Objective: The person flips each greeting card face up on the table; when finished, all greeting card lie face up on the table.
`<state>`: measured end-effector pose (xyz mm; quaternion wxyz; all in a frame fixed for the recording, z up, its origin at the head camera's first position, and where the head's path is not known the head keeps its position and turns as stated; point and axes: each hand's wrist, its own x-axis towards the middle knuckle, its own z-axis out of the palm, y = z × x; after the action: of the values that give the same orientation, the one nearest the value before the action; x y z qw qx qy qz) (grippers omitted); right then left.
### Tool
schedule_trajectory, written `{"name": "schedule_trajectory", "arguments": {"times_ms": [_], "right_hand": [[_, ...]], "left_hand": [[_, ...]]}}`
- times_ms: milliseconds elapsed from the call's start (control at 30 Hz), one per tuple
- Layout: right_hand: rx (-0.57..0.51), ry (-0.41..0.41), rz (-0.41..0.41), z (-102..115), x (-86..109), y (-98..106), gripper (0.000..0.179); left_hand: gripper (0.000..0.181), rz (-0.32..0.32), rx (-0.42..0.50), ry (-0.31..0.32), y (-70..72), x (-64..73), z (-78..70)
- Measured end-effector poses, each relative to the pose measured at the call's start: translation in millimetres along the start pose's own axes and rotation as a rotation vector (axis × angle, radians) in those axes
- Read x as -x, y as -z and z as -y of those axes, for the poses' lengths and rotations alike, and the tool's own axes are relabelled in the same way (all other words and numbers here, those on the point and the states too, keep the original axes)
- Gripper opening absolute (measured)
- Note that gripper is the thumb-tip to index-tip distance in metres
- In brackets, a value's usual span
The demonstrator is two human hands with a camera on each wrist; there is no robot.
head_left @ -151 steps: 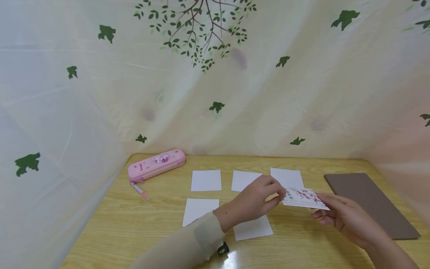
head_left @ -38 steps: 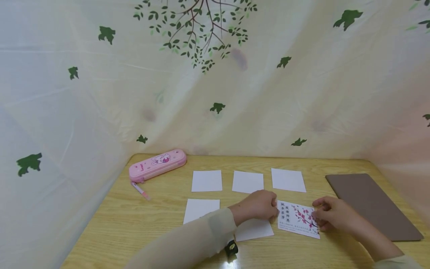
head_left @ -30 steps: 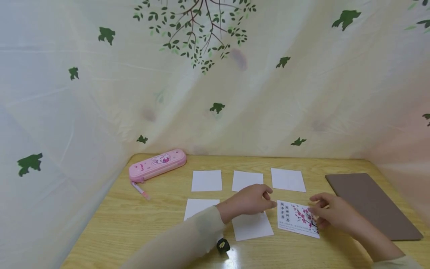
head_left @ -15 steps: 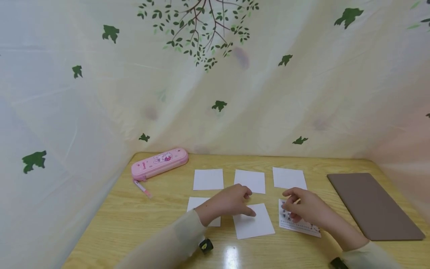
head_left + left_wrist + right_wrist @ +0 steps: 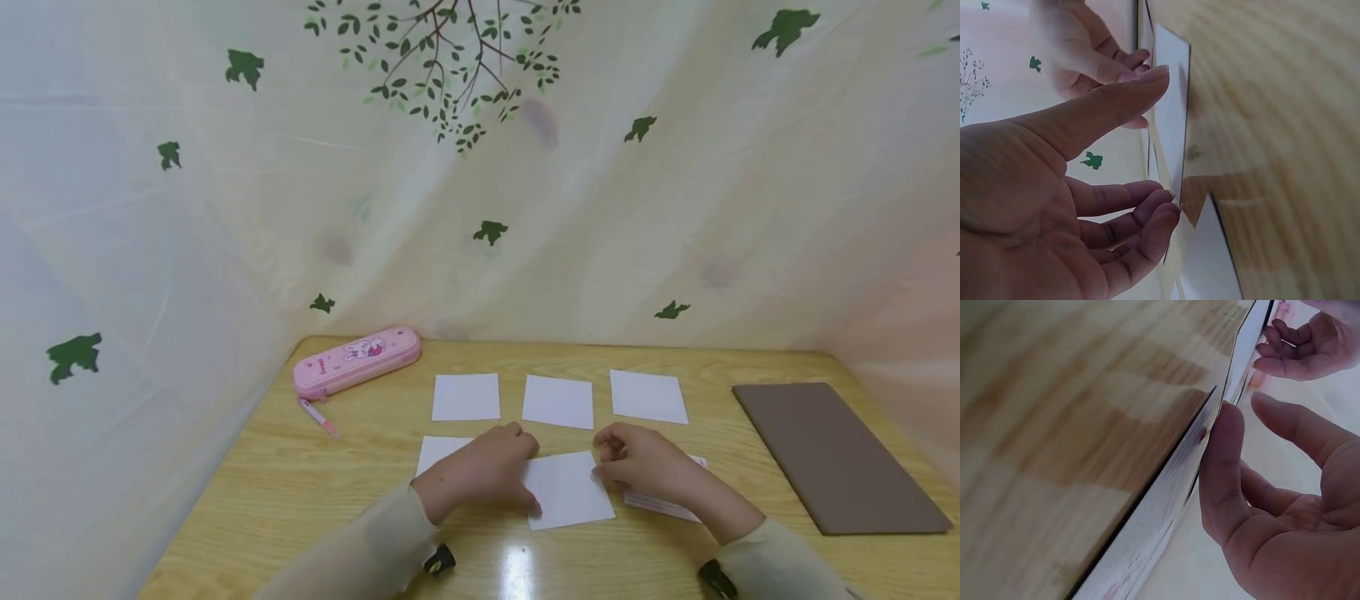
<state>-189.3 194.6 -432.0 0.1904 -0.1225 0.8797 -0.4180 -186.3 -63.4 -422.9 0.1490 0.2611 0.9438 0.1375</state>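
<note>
A blank white card [image 5: 568, 492] lies flat on the table in the front row, between my two hands. My left hand [image 5: 483, 471] is at its left edge, thumb and fingers spread apart, partly over another white card [image 5: 438, 450]. At the right edge is my right hand [image 5: 648, 461], fingers bent and thumb apart from the index finger in the right wrist view. Whether either hand touches the middle card is hard to tell. Under the right hand and wrist lies a printed card [image 5: 660, 506], mostly hidden; its print shows in the right wrist view.
Behind the hands lie three white cards: left [image 5: 466, 397], middle [image 5: 557, 402] and right [image 5: 648, 397]. A pink pencil case [image 5: 357, 363] with a pen-like tag [image 5: 319, 418] sits at back left. A brown board [image 5: 836, 458] lies at right. Patterned cloth [image 5: 480, 183] hangs behind the table.
The blossom card was held between both hands, then laid down face up at the front right. Both hands have since let go and moved left to the middle front card.
</note>
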Motion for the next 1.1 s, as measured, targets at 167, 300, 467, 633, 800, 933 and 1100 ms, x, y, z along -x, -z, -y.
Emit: {"name": "schedule_trajectory", "arguments": {"times_ms": [167,300,467,633,800,933,1100], "right_hand": [[0.103,0.011,0.005,0.7,-4.2,-0.9,0.041],[0.152,-0.007,0.009,2.1,-7.2,-2.5,0.040],[0.167,-0.022,0.005,3.0,-9.4,-4.8,0.039],[0.167,-0.029,-0.002,5.2,-10.9,-7.0,0.037],[0.162,-0.041,-0.006,7.0,-10.0,-7.7,0.035],[0.150,-0.040,-0.008,8.6,-8.7,-6.9,0.036],[0.122,-0.042,-0.009,9.5,-7.4,-6.1,0.039]], "left_hand": [[0.084,-0.018,-0.065,0.000,-6.0,4.6,-4.1],[0.096,-0.011,-0.095,0.038,-9.1,6.8,-7.0],[0.100,-0.010,-0.116,0.067,-8.7,8.5,-9.7],[0.095,-0.010,-0.117,0.063,-8.1,8.6,-9.7],[0.096,-0.003,-0.086,0.058,-7.8,8.3,-8.0],[0.098,-0.005,-0.067,0.054,-8.7,7.5,-6.5],[0.095,-0.030,-0.082,0.053,-9.4,7.1,-5.8]]}}
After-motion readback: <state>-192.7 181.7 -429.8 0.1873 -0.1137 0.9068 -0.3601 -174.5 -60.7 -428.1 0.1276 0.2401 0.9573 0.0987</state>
